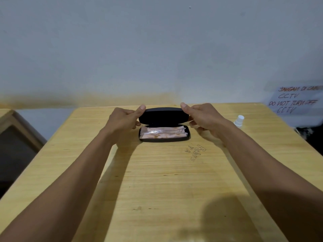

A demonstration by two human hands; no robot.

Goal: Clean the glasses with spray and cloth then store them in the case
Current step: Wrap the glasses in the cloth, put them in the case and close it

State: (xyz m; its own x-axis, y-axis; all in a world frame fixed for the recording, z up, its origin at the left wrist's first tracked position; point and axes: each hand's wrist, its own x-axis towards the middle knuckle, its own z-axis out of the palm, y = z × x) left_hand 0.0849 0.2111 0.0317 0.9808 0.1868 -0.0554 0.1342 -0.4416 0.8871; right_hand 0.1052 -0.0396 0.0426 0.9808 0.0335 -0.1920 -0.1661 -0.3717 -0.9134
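Observation:
A black glasses case point(164, 115) lies open near the far middle of the wooden table point(157, 180). Its lid stands partly raised. In the lower half lie clear-framed glasses point(162, 131) on a folded pink cloth point(164, 135). My left hand point(125, 119) grips the lid's left end, thumb on top. My right hand point(203, 116) grips the lid's right end in the same way. A small clear spray bottle point(239, 121) with a white cap stands at the table's right edge, just beyond my right wrist.
The table's far edge meets a grey wall. A paper sign point(295, 102) with handwritten words hangs on the wall at the right. A wooden frame point(21, 130) stands to the left of the table. Pen marks point(196, 151) sit on the wood near the case.

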